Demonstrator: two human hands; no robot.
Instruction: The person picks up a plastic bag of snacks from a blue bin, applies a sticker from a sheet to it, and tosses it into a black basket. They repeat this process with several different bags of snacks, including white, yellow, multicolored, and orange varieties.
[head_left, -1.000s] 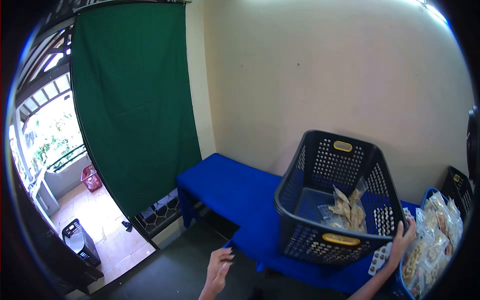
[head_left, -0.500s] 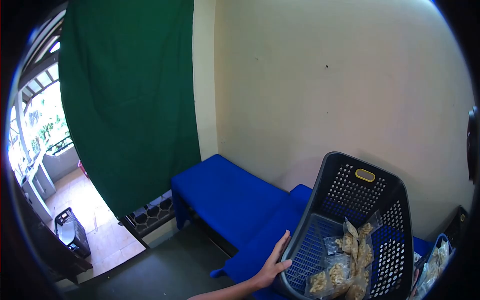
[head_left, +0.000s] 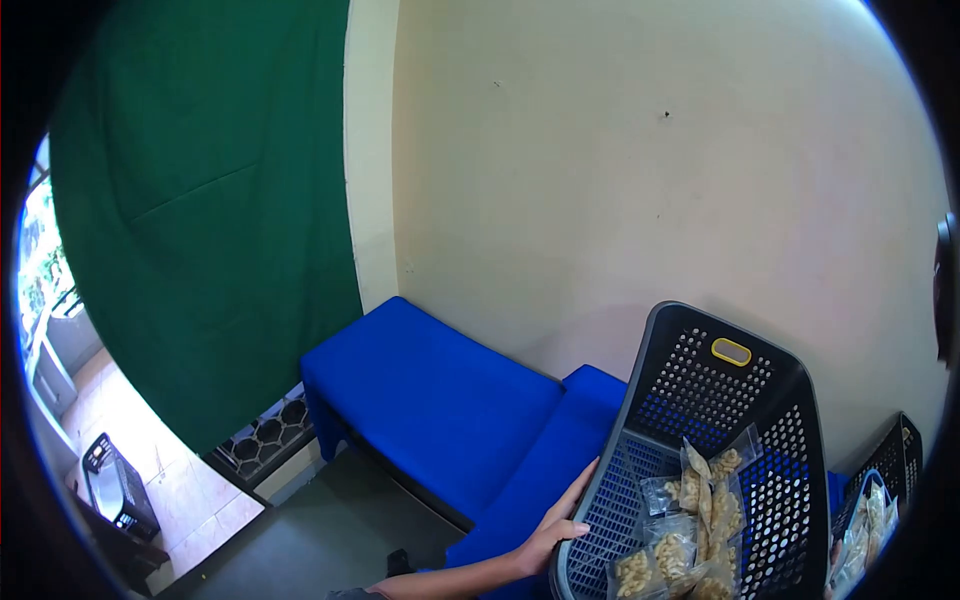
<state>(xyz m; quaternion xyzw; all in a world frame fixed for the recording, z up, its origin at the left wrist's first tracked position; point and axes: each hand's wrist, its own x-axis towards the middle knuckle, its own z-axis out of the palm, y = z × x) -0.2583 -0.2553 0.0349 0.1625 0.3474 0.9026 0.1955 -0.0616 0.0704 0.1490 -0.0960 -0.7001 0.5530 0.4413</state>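
Observation:
A dark grey perforated plastic basket (head_left: 728, 390) with a yellow-edged handle hole is tilted toward me at the lower right. Several small clear packets of pale, curled snacks (head_left: 672, 560) lie in it, gathered toward its near right part. My left hand (head_left: 558, 528) grips the basket's left side, thumb over the rim and fingers along the outside wall. At the basket's right edge shows a thin sliver of what may be my right hand (head_left: 836, 552); its fingers are hidden.
A table with a blue cloth (head_left: 430, 390) stands along the wall. Another dark basket (head_left: 903, 450) and a container of bagged items (head_left: 868, 530) are at the far right. A green curtain (head_left: 210, 220) hangs by the doorway, with a black crate (head_left: 120, 487) on the tiled floor outside.
My view has turned slightly right, so the curtain, doorway and table sit further left. The basket stays in my left hand at nearly the same place in view.

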